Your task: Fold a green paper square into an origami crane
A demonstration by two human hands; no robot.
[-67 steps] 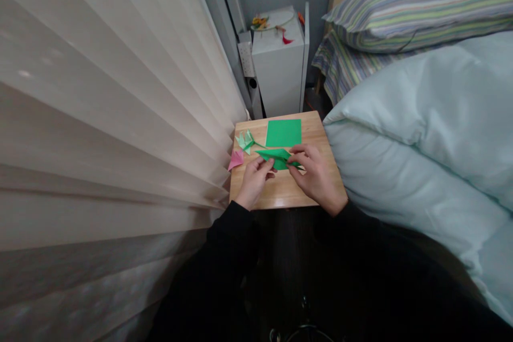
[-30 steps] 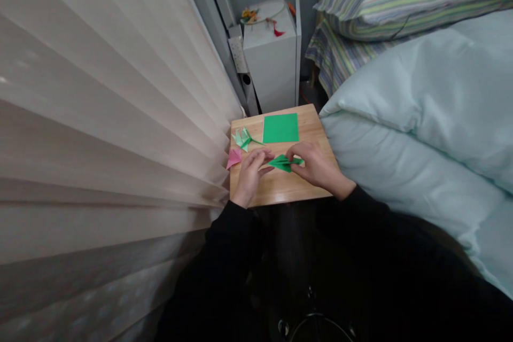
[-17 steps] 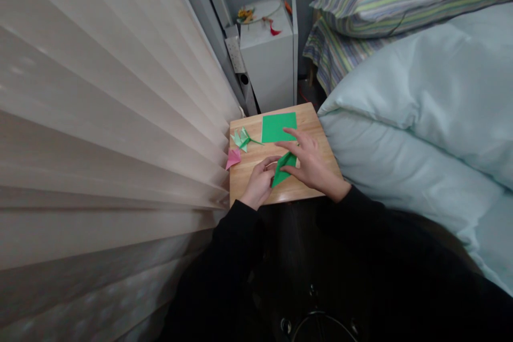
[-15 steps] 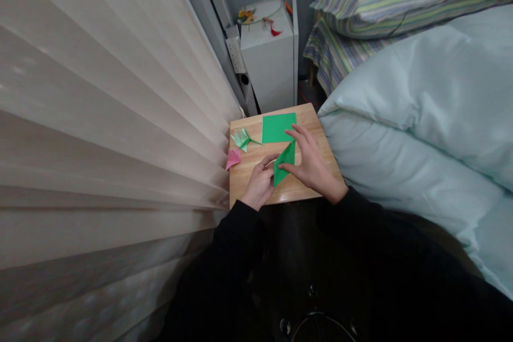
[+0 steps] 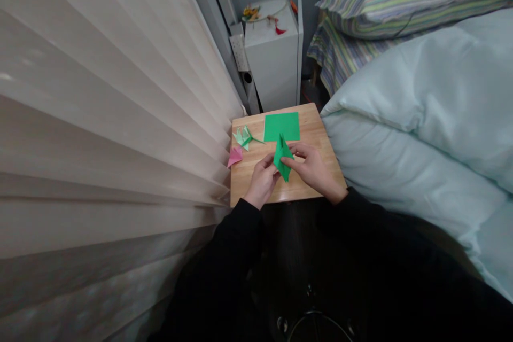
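One folded green paper [image 5: 282,153] is pinched between both our hands, above the tabletop [image 5: 248,187] towards its near edge — our left hand [image 5: 261,177] grips one side, our right hand [image 5: 311,165] lays a thumb on the face, probably to steady the folds. A green sheet [image 5: 281,127] lies by the far edge; a pale-green paper figure [image 5: 244,139] and a pink folded piece [image 5: 235,156] sit along the left edge, seemingly out of our way.

Folded green paper diamond [image 5: 282,153], two-pointed at its far end, between the fingers [image 5: 292,163]

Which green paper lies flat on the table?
The green square, nearest the white cabinet. The spiky paper is folded, as is the pointed paper in the left hand and right hand.
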